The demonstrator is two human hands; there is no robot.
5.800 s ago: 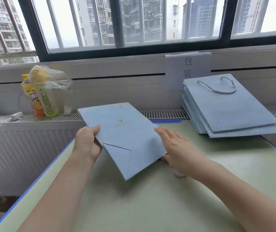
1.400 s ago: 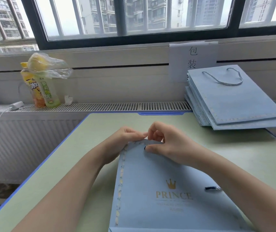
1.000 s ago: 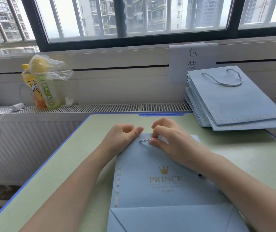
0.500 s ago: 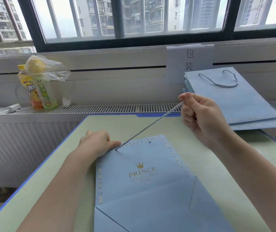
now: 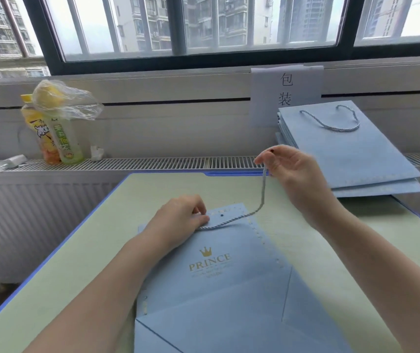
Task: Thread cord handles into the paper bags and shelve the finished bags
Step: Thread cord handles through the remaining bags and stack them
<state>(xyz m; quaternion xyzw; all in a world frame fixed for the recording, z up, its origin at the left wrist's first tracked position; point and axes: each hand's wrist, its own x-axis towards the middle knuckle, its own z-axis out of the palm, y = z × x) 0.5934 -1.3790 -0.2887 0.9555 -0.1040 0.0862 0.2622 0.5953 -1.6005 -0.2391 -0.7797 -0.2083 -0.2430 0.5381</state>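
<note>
A flat light-blue paper bag [image 5: 219, 281] printed PRINCE lies on the green table [image 5: 81, 271] in front of me. A blue-white twisted cord [image 5: 260, 205] runs from the bag's top left corner across its top edge and up. My left hand [image 5: 181, 220] presses on that corner where the cord starts. My right hand [image 5: 290, 169] is raised above the table and pinches the cord's free end. An unthreaded hole [image 5: 221, 215] shows near the bag's top edge.
A stack of blue bags [image 5: 351, 159], the top one with a cord handle, leans at the back right under a paper sign [image 5: 286, 90]. Drink bottles under a plastic bag [image 5: 56, 126] stand on the radiator ledge at the left.
The cord was pulled taut up to the right half a second ago; now it hangs slack and curves across the bag's top. My left hand stays on the corner.
</note>
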